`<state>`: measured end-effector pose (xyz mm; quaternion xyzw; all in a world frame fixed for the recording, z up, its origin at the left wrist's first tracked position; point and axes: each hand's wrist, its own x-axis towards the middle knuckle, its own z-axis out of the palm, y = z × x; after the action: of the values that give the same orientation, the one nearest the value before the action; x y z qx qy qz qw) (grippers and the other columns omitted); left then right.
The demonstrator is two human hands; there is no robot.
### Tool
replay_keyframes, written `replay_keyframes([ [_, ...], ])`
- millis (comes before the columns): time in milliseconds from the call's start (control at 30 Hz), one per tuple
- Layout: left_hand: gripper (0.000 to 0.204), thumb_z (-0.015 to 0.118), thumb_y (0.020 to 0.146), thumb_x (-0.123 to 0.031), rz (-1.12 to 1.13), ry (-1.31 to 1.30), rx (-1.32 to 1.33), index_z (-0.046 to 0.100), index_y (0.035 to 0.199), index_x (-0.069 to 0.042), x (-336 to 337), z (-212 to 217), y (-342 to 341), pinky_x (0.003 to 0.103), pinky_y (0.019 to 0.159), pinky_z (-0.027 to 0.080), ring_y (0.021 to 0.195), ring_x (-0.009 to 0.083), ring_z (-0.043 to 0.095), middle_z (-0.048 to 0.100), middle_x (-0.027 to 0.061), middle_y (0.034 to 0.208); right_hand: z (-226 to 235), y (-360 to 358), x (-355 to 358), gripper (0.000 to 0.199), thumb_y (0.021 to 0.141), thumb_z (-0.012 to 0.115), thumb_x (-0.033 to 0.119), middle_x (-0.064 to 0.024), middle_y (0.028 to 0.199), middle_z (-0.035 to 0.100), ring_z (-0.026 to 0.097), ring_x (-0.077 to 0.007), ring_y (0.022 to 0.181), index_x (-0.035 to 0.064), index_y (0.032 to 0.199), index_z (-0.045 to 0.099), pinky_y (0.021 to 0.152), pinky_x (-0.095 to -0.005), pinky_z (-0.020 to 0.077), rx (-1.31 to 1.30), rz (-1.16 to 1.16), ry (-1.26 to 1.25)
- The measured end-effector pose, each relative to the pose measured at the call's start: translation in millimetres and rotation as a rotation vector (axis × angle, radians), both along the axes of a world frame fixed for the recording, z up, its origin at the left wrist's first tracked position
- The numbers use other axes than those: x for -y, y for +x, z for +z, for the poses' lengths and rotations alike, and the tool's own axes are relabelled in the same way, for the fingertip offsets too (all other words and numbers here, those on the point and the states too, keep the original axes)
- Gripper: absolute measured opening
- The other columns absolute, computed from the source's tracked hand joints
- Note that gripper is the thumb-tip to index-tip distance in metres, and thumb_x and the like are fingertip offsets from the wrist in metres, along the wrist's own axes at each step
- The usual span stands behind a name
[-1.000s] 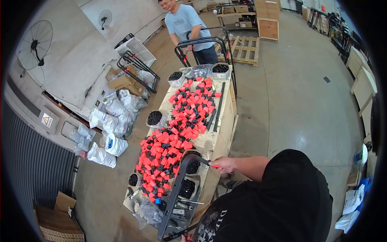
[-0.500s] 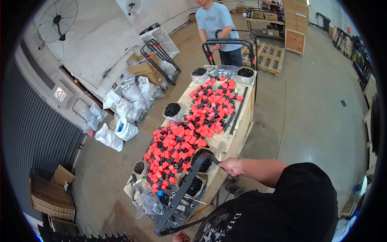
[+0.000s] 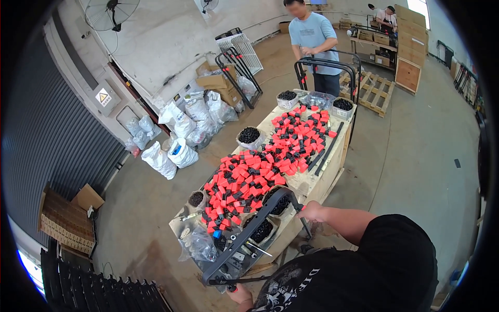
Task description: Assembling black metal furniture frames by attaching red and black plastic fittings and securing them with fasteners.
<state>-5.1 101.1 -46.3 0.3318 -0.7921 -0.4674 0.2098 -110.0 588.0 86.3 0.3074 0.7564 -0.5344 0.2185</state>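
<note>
Hands first: your right hand (image 3: 313,212) is closed around the near right corner of the black cart handle (image 3: 260,224), fingers wrapped over the bar. Your left hand (image 3: 240,295) sits at the bottom edge of the view, gripping the lower left end of the same handle; only its knuckles show, so you cannot tell how tightly it is closed. The handle arches up over the near end of the wooden tabletop (image 3: 304,183), which runs away from you on a slant.

Across that tabletop lies a thick spread of red and black blocks (image 3: 262,166), covering most of the surface from near end to far end. Small tubs of black parts (image 3: 249,135) stand along its edges, one on the left side, two at the far end and several under the handle by your right hand. A clear plastic bag (image 3: 196,244) sits at the near left corner, just beside the handle's lower end. Two long black bars (image 3: 326,151) lie along the right side.

At the far end another person in a light blue shirt (image 3: 313,36) stands with their hands on a second black handle (image 3: 328,67). White sacks (image 3: 169,153) are piled on the floor to the left.
</note>
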Motion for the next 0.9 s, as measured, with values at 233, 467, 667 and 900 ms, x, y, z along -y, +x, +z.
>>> replay_keyframes([
  [233, 0.058, 0.083, 0.069, -0.011, -0.646, 0.143, 0.071, 0.053, 0.118, -0.003, 62, -13, 0, 0.035, 0.076, 0.053, 0.081, 0.016, 0.061, 0.061, 0.004, 0.093, -10, -11, 2, 0.05, 0.076, 0.083, 0.04, -0.0184, 0.079, 0.068, 0.066, -0.0258, 0.06, -0.0074, 0.086, 0.073, 0.054, -0.0412, 0.0534, -0.025, 0.233, 0.321],
  [467, 0.043, 0.078, 0.076, -0.009, -0.552, 0.16, -0.147, 0.057, 0.113, 0.001, 39, -21, -17, 0.034, 0.076, 0.054, 0.078, 0.0166, 0.064, 0.065, 0.0057, 0.09, 9, -2, 8, 0.047, 0.075, 0.084, 0.039, -0.0162, 0.071, 0.066, 0.062, -0.0259, 0.052, -0.0058, 0.078, 0.07, 0.051, -0.0405, 0.0508, -0.025, 0.209, 0.373],
  [667, 0.036, 0.076, 0.078, -0.014, -0.561, -0.013, -0.024, 0.062, 0.109, -0.002, 56, -33, -5, 0.037, 0.079, 0.054, 0.087, 0.0201, 0.066, 0.067, 0.008, 0.093, -35, -8, 1, 0.039, 0.077, 0.074, 0.029, -0.0246, 0.095, 0.072, 0.073, -0.0377, 0.087, -0.0035, 0.098, 0.071, 0.078, -0.0464, 0.0576, -0.109, 0.493, 0.671],
  [900, 0.034, 0.075, 0.083, -0.009, -0.557, -0.009, -0.009, 0.062, 0.114, -0.003, 39, -23, -25, 0.034, 0.083, 0.054, 0.089, 0.0177, 0.065, 0.068, 0.006, 0.1, -58, 3, 9, 0.053, 0.08, 0.073, 0.025, -0.023, 0.102, 0.071, 0.069, -0.042, 0.099, 0.0018, 0.126, 0.06, 0.09, -0.0459, 0.0537, -0.446, 0.113, 0.508],
])
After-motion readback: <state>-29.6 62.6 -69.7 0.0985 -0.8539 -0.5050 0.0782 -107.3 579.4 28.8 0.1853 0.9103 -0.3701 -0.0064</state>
